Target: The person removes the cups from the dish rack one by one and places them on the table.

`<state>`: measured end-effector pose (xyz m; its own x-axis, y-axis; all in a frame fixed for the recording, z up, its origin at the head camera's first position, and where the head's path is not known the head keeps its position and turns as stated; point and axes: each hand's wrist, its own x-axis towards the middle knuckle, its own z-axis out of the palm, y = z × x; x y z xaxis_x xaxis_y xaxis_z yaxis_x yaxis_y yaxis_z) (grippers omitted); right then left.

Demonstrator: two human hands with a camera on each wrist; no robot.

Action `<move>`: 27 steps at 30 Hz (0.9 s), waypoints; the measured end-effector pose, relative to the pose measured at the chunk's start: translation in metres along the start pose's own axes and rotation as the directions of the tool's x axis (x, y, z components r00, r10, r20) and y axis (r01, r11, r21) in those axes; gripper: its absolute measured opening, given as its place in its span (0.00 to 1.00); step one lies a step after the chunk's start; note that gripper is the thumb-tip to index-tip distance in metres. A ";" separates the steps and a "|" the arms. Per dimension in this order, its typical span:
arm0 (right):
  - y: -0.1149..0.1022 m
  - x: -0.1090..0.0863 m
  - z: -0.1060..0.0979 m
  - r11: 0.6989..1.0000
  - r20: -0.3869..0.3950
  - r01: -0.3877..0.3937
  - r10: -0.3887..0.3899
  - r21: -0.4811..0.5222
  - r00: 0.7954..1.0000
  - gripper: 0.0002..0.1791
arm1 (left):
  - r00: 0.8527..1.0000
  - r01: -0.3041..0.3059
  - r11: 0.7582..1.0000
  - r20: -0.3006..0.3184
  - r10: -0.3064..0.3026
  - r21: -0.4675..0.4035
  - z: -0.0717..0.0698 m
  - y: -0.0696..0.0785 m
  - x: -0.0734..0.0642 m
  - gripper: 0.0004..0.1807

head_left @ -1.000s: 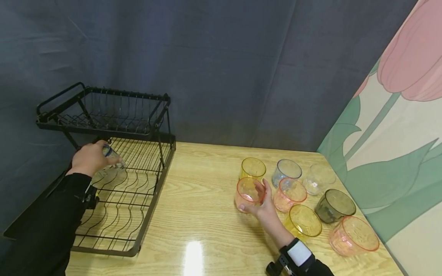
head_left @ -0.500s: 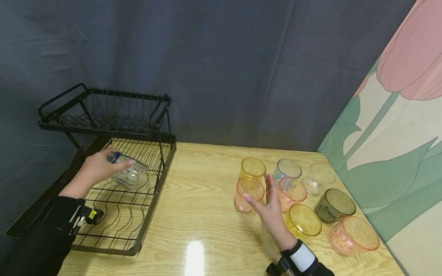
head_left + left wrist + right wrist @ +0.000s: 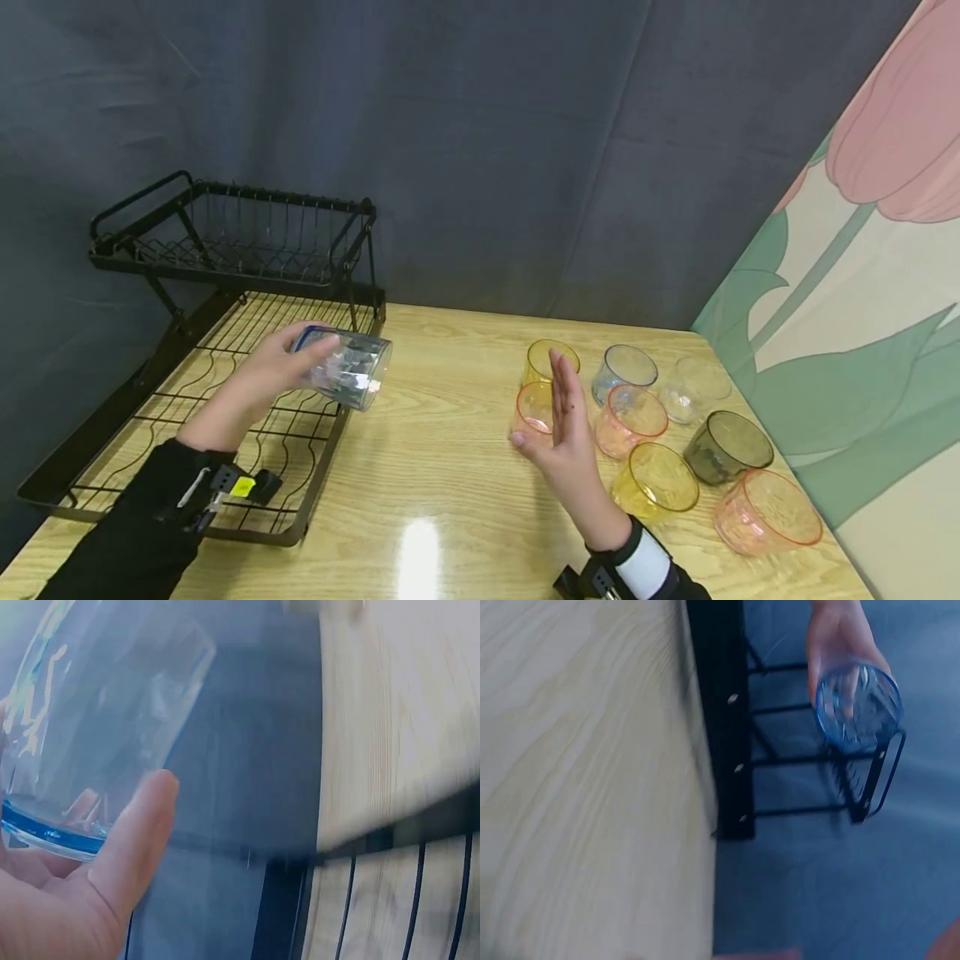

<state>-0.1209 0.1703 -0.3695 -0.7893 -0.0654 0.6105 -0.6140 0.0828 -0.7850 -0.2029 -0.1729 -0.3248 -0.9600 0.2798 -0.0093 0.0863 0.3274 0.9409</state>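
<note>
My left hand (image 3: 262, 371) grips a clear glass with a blue rim (image 3: 352, 371) over the right edge of the dish rack (image 3: 318, 475). The glass lies tilted on its side, base toward the right. Up close in the left wrist view, the thumb (image 3: 142, 832) presses along the side of this glass (image 3: 112, 712). My right hand (image 3: 573, 458) is raised with straight fingers and holds nothing. It stands in front of a pink glass (image 3: 529, 408) and partly hides it. Behind that pink glass is a yellow glass (image 3: 542, 357).
Further right stand a blue-rimmed glass (image 3: 622, 377), a second pink glass (image 3: 626, 429), a yellow glass (image 3: 652, 492), a clear glass (image 3: 686, 396), a smoky grey glass (image 3: 716, 454) and a large pink glass (image 3: 757, 521). A dark curtain (image 3: 480, 167) hangs behind the wooden table (image 3: 442, 400).
My left hand has brought the blue-rimmed glass out of the rack's lower tier, toward the right. My right hand has let go of the pink glass and lifted, fingers straightening.
</note>
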 end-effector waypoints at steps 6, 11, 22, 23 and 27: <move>-0.008 0.007 0.029 0.997 0.067 0.052 -0.056 0.062 0.996 0.57 | 0.991 -0.070 0.971 0.095 0.094 -0.228 0.034 0.012 0.000 0.33; -0.012 0.008 0.053 0.996 0.126 0.044 -0.054 0.077 0.991 0.60 | 0.977 -0.105 0.918 0.133 0.167 -0.382 0.056 0.022 0.000 0.35; -0.018 0.015 0.077 0.971 0.054 0.135 -0.148 0.195 0.987 0.62 | 0.916 0.017 0.582 0.246 0.317 -0.813 0.105 0.041 -0.006 0.28; -0.018 0.015 0.078 0.967 0.039 0.148 -0.160 0.209 0.986 0.62 | 0.916 0.027 0.559 0.245 0.318 -0.829 0.109 0.042 -0.007 0.29; -0.022 0.017 0.079 0.948 -0.034 0.184 -0.181 0.260 0.983 0.61 | 0.918 0.020 0.500 0.214 0.335 -0.866 0.125 0.041 -0.009 0.35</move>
<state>-0.1210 0.0883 -0.3498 -0.6647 -0.0458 0.7457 -0.7268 -0.1918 -0.6596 -0.1572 -0.0495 -0.3280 -0.7949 0.5598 0.2340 -0.2062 -0.6120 0.7635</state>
